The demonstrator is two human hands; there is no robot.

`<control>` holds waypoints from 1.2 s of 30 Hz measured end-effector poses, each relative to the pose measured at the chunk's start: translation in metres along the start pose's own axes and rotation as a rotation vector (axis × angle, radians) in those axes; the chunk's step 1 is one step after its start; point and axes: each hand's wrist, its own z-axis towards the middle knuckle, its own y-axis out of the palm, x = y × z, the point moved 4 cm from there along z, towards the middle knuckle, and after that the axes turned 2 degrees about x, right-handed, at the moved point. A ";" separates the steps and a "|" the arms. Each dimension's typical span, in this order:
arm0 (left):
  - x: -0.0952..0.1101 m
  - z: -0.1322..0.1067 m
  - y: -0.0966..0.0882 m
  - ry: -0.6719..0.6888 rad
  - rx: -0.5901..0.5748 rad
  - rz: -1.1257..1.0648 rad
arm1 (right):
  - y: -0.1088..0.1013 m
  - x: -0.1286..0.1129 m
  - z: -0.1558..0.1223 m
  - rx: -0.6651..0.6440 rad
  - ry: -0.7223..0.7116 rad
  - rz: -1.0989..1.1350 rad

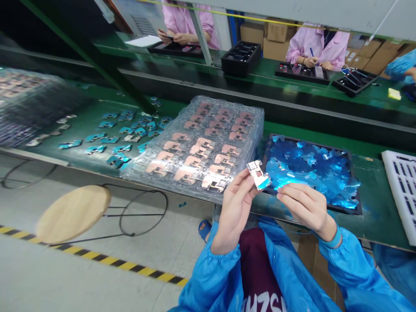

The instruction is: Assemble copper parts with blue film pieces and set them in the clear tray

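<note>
Right now I've got the left hand point(234, 207) up in front of me, thumb and fingers pinched on the lower-left edge of a small metal part point(258, 174), w/ a strip of blue film on its lower-right end. Right hand point(307, 204) sits just right of the part, fingers curled together near that blue end; can't tell if the tips actually touch the film or just hover beside it. Part is held in the air, tilted, above the near edge of the bench point(373, 208).

Behind the grip & to its left: a stack of clear trays point(227, 117), top one filled w/ rows of copper-coloured parts. One pocket nearest my left fingers holds a part w/ a dark end. Directly behind the right hand: a black tray point(352, 158) heaped w/ peeled blue film scraps point(308, 167). Further right, a white slotted tray point(403, 182) at the bench edge.

Far left of the grip, loose blue-filmed pieces point(113, 138) lie scattered on the green mat. Below-left, on the floor side, a round wooden stool point(73, 212).

Well beyond the grip, across the line, two people in pink coats point(316, 45) work over black trays point(240, 56); cardboard boxes point(276, 32) stacked behind them.

My blue sleeves point(351, 268) fill the bottom of the view.
</note>
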 end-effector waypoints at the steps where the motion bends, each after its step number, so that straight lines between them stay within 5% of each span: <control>1: 0.001 0.000 0.001 0.012 0.008 0.000 | -0.003 -0.001 -0.003 0.017 -0.002 -0.020; 5: 0.010 0.002 0.003 0.113 0.046 -0.024 | -0.014 0.002 -0.010 0.138 0.109 -0.045; 9: 0.026 -0.001 -0.003 0.231 0.095 -0.036 | -0.025 0.036 -0.021 0.265 0.449 -0.129; 13: 0.053 -0.002 -0.018 0.307 0.114 0.235 | -0.011 0.112 -0.052 -0.030 0.790 -0.214; 16: 0.086 0.002 -0.039 0.366 0.116 0.480 | 0.008 0.162 -0.071 -0.200 0.798 -0.314; 19: 0.122 0.006 -0.063 0.469 0.166 0.634 | 0.016 0.183 -0.081 -0.241 0.832 -0.376; 25: 0.154 0.028 -0.082 0.348 0.005 0.873 | 0.007 0.161 -0.070 -0.201 0.786 -0.575; 36: 0.125 0.098 -0.056 0.441 -0.497 1.228 | -0.020 0.085 -0.044 -0.010 0.711 -0.477</control>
